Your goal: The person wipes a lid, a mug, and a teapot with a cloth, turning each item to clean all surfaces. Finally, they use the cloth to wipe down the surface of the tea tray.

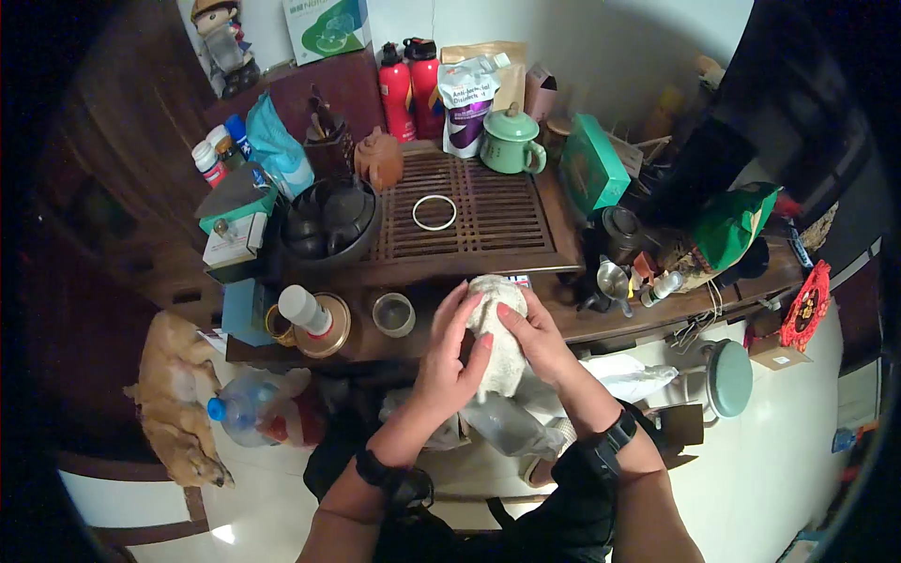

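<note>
**A:** Both hands are in at the front edge of the counter [601,324], and there's a white cloth [504,364] bunched up between them.

**B:** The left hand [449,364] is wrapped around the cloth's left side. Its fingers [460,311] are curled up over the top, and you can see red nails.

**A:** The right hand [537,340] is clamped on the other side, with its fingers [511,314] pressed into the fabric. So both hands have a firm grip on it.

**B:** The top of the cloth sits just in front of the wooden tea tray [497,230], and the rest hangs down past the counter's edge toward the lap.

**A:** Is there something inside that bundle?

**B:** I can't say, because the hands cover most of it. It may just be folded cloth.

**A:** There's a white ring [414,212] lying flat on the tray's slats. A green lidded mug [511,143] stands at the far edge, and a brown clay teapot [379,161] is at the tray's back left corner.

**B:** Left of the tray is a dark bowl [368,246] holding dark teapots. Just beside the left hand there's a small cup [393,315], and next to that a white-capped bottle [304,309] standing on a round brass-coloured base.

**A:** At the back, two red bottles [399,89] are upright against the wall, and a green box [591,169] is tilted at the tray's right.

**B:** Down on the floor to the left, a tan dog [178,394] lies stretched out, with a clear plastic bottle [246,405] with a blue cap close by it.
</note>
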Demonstrator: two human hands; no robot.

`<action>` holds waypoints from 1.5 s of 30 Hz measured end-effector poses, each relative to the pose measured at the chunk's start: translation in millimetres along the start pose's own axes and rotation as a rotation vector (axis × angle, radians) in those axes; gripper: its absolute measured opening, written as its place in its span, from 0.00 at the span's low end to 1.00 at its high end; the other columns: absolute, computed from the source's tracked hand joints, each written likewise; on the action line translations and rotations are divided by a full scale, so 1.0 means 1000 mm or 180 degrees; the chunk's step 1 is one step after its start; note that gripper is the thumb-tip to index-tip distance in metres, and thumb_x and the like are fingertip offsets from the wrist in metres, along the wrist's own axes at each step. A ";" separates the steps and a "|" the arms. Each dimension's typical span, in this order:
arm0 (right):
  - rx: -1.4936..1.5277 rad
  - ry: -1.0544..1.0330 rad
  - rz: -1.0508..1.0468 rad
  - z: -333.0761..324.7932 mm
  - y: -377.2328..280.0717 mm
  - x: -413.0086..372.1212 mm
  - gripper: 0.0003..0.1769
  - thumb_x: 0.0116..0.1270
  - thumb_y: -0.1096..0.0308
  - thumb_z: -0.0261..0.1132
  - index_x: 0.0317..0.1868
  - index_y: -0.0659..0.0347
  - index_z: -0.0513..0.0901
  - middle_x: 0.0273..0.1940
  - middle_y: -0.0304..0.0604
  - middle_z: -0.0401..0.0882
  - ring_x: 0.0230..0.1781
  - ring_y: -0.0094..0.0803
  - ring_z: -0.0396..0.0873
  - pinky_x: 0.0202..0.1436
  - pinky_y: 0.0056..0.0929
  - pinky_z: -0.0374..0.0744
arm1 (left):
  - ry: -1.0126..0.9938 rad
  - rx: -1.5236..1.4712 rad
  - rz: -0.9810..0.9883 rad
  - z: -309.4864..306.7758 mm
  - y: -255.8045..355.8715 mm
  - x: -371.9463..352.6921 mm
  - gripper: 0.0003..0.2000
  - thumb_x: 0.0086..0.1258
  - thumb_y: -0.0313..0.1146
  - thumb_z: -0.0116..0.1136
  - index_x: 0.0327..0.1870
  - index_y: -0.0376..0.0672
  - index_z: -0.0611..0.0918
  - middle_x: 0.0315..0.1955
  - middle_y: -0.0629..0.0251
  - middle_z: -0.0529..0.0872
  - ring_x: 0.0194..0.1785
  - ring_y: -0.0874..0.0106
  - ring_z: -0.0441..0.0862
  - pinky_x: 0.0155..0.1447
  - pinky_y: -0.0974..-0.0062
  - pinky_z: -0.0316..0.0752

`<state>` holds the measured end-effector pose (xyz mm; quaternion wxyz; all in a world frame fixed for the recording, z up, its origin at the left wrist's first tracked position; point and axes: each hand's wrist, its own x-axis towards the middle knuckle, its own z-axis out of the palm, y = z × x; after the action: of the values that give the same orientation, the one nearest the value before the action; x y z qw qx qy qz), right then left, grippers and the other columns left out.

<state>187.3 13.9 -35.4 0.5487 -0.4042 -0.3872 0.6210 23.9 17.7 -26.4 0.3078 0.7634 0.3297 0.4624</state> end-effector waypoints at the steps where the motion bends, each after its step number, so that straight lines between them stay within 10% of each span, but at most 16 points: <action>1: 0.0035 0.0026 0.0014 0.000 0.001 0.004 0.23 0.71 0.62 0.60 0.62 0.59 0.68 0.51 0.37 0.77 0.49 0.22 0.75 0.53 0.23 0.74 | 0.0186 0.0081 -0.0022 0.000 0.003 0.002 0.22 0.67 0.27 0.55 0.63 0.38 0.70 0.64 0.47 0.66 0.64 0.53 0.68 0.65 0.64 0.65; 6: 0.0515 0.0353 0.0070 -0.011 -0.007 0.022 0.21 0.70 0.62 0.61 0.59 0.60 0.71 0.48 0.39 0.79 0.45 0.24 0.78 0.48 0.25 0.77 | 0.0236 0.0302 -0.0106 -0.010 0.004 0.021 0.15 0.68 0.28 0.56 0.55 0.37 0.76 0.58 0.52 0.72 0.54 0.62 0.77 0.48 0.73 0.78; 12: 0.1568 0.0478 0.0434 -0.038 -0.023 0.034 0.21 0.68 0.51 0.57 0.51 0.58 0.76 0.36 0.39 0.81 0.31 0.28 0.80 0.31 0.30 0.80 | 0.0199 0.0757 0.0280 0.004 -0.022 0.084 0.16 0.67 0.27 0.58 0.56 0.38 0.75 0.54 0.57 0.76 0.51 0.68 0.78 0.49 0.77 0.75; 20: 0.1888 0.0571 0.0197 -0.059 -0.041 0.032 0.22 0.69 0.52 0.56 0.54 0.58 0.75 0.38 0.39 0.80 0.33 0.29 0.79 0.34 0.30 0.80 | -0.0311 -0.1357 -0.1776 0.087 -0.075 0.216 0.19 0.74 0.38 0.51 0.60 0.36 0.72 0.48 0.64 0.77 0.48 0.72 0.78 0.44 0.76 0.77; 25: 0.1908 0.0745 0.0157 -0.070 -0.049 0.031 0.22 0.68 0.52 0.57 0.55 0.58 0.74 0.38 0.40 0.80 0.34 0.29 0.80 0.35 0.30 0.80 | -0.0137 -0.1959 -0.1883 0.122 -0.093 0.255 0.21 0.74 0.41 0.52 0.59 0.35 0.69 0.51 0.62 0.74 0.47 0.69 0.79 0.42 0.74 0.77; 38: 0.1799 0.0733 -0.0067 -0.076 -0.047 0.036 0.22 0.67 0.50 0.59 0.52 0.58 0.76 0.37 0.39 0.81 0.31 0.28 0.80 0.34 0.28 0.80 | 0.0623 -0.0901 -0.2100 0.103 -0.102 0.227 0.27 0.75 0.56 0.39 0.45 0.35 0.75 0.31 0.61 0.78 0.29 0.71 0.78 0.31 0.74 0.73; 45: 0.1768 0.0747 0.0028 -0.067 -0.055 0.030 0.20 0.68 0.52 0.57 0.51 0.59 0.75 0.36 0.41 0.80 0.32 0.30 0.79 0.34 0.31 0.80 | 0.0250 -0.1309 -0.2215 0.050 -0.076 0.167 0.20 0.75 0.54 0.42 0.27 0.48 0.68 0.19 0.75 0.65 0.18 0.83 0.63 0.19 0.83 0.52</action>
<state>267.2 52.0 -11.3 0.6766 -0.3093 -0.1346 0.6546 112.0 186.3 -20.1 0.5793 0.5105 0.4806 0.4157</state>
